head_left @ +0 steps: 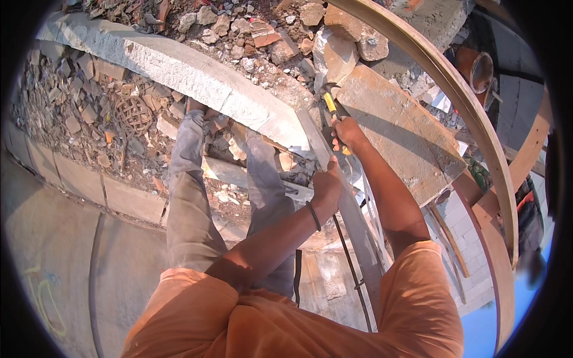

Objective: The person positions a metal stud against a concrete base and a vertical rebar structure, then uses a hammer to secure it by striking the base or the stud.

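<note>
Orange cloth shirt (pixel 286 325) nearest; right hand (pixel 349 132) closed round a yellow-handled metal claw hammer (pixel 330 102) beside a long, straight grey board (pixel 360 250), left hand (pixel 327 186) clasping its edge — probably hammering; another blow calls for steady aim.

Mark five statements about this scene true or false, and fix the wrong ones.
1. The right hand holds a hammer. True.
2. The hammer's handle is plain red all over. False: it shows yellow.
3. The left hand touches a long grey board. True.
4. A dark band circles the right wrist. False: it is on the left wrist.
5. A round woven thing lies in the rubble, to the left of the person's legs. True.
</note>
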Motion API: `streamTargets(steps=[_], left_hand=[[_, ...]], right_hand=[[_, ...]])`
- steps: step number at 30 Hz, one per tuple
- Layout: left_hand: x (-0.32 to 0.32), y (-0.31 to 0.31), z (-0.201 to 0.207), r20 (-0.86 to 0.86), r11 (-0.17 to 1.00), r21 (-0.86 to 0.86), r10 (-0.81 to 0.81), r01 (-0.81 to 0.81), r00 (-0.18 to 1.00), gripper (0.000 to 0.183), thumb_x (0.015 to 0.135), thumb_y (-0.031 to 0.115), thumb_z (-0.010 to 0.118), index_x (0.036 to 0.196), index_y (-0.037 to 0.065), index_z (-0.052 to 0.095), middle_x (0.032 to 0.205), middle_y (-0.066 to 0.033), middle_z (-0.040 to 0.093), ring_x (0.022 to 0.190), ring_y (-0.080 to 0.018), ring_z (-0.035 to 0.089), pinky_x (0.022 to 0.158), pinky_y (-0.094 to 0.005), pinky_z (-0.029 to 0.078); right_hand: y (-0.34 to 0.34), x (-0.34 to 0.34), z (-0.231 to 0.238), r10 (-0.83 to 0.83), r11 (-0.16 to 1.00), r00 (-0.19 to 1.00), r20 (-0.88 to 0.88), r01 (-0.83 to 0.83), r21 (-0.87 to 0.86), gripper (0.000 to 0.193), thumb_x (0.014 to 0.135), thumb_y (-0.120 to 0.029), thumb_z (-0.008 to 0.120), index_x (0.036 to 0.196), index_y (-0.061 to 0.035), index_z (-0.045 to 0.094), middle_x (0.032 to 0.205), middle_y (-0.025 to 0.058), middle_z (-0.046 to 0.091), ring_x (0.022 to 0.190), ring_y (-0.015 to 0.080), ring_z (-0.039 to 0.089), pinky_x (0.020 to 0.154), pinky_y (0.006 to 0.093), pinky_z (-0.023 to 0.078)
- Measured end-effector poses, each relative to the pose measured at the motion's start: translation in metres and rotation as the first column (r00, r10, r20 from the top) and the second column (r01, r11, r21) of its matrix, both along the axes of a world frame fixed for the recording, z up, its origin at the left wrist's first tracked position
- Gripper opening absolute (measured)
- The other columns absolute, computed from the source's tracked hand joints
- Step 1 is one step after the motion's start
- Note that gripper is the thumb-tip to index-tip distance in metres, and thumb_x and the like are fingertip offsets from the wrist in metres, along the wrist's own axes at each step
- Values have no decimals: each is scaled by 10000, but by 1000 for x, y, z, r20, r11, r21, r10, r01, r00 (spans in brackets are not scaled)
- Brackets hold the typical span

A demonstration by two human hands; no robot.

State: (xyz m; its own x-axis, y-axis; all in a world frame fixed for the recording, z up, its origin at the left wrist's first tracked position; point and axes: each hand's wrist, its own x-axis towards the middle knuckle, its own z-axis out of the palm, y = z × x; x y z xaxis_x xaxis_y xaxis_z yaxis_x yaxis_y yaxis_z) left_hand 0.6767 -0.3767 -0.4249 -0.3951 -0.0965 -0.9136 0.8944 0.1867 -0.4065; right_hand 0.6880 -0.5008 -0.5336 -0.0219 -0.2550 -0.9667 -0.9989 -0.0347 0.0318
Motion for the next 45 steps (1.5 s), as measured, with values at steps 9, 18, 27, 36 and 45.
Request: streamTargets(steps=[9, 18, 27, 36, 45], left_hand=[[-6, -3, 0, 151, 999, 5, 46, -47, 988, 596, 906, 517, 533, 990, -71, 568, 764, -124, 574, 620, -232, 597, 530, -388, 490], [-33, 8, -27, 157, 999, -28, 22, -18, 987, 491, 937, 463, 507, 893, -26, 530, 690, -109, 555, 546, -234, 581, 481, -391, 493], [-17, 8, -19, 108, 999, -19, -28, 30, 994, 433, 958, 435, 479, 903, 7, 518, 696, -104, 552, 544, -233, 587, 479, -396, 507], [-19, 10, -22, 18, 996, -36, 81, -80, 997, 446, 939, 402, 521, 1066, -23, 486, 752, -91, 524, 574, -225, 572, 507, -380, 526], [11, 15, -6, -4, 995, -87, 43, -44, 999, 484, 934, 427, 518, 1073, -37, 519, 803, -121, 557, 579, -214, 573, 501, -356, 495]], right_hand=[[-3, -3, -1, 51, 998, 998, -20, -51, 34, 205, 965, -175, 453, 1025, 22, 460, 726, 88, 510, 489, 166, 515, 391, 339, 457], [13, 5, -3, 118, 993, 986, 114, -115, -35, 270, 946, -180, 492, 1128, 17, 464, 780, 153, 593, 514, 240, 582, 464, 386, 503], [10, 0, -3, 689, 695, 724, -14, -667, -268, 435, 904, -255, 525, 1262, -21, 439, 1001, 312, 617, 995, 462, 580, 884, 514, 446], [16, 13, -20, 744, 646, 664, -71, -743, -174, 364, 902, -241, 495, 1174, 1, 492, 1098, 273, 609, 1054, 414, 582, 905, 503, 452], [19, 15, -40, 719, 655, 693, 54, -650, -386, 360, 897, -238, 534, 1166, -3, 489, 1153, 275, 561, 1068, 422, 562, 913, 490, 447]])
